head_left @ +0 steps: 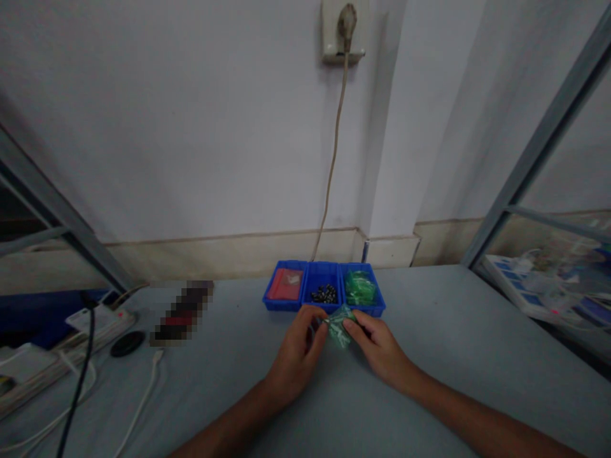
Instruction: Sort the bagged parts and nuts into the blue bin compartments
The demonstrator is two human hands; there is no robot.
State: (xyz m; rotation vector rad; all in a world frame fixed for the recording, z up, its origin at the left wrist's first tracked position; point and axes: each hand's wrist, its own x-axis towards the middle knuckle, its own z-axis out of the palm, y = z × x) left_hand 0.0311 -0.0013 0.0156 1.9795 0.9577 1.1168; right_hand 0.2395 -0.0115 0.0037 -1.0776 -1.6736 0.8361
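Note:
A small green plastic bag is stretched between my two hands, just in front of the blue bins. My left hand pinches its left edge between thumb and fingers; whether a small part is also in those fingers is hidden. The right side of the bag is gripped by my right hand, thumb on top. Behind them stand three joined blue bins. The left one holds red bags, the middle one small dark shiny pieces, and the right one more green bags.
At left lie a power strip, a round black disc, a white cable and a blurred-out object. A white-and-blue box with plastic bags sits at right. A plugged cord hangs down the wall behind the table.

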